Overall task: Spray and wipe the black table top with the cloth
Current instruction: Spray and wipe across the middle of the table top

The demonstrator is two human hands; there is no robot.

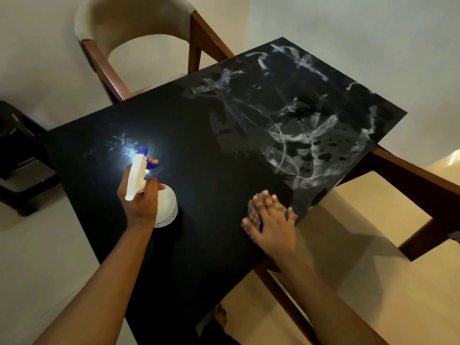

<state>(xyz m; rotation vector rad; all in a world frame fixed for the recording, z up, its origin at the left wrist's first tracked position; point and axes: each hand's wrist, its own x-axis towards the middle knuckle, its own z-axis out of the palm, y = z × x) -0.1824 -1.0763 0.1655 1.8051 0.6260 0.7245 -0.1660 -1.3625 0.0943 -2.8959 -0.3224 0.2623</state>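
The spraying step looks to be in hand: the left hand (139, 200) has its grip wrapped round the neck of a white plastic spray bottle with a blue nozzle and trigger (145, 180), one fingertip on the trigger, the nozzle aimed at the near-left part of the matt black rectangular counter (189, 150), where a bright wet sheen glints just ahead of it. The right hand (270, 217) lies with fingers spread and pressed flat near the counter's right edge, on a dark cloth (288, 199) that barely shows against the black surface; its outline cannot be told clearly. The far right half of the counter carries whitish smears and dark blotches, so that region probably needs wiping through. The next move likely calls for sliding the cloth leftward into the fresh spray, or outward over the streaks, with even pressure. Around stand a beige upholstered chair with a brown wooden frame (139, 26) at the far side and a dark low stool (20, 150) to the left; nothing rests on the counter to block a sweep.
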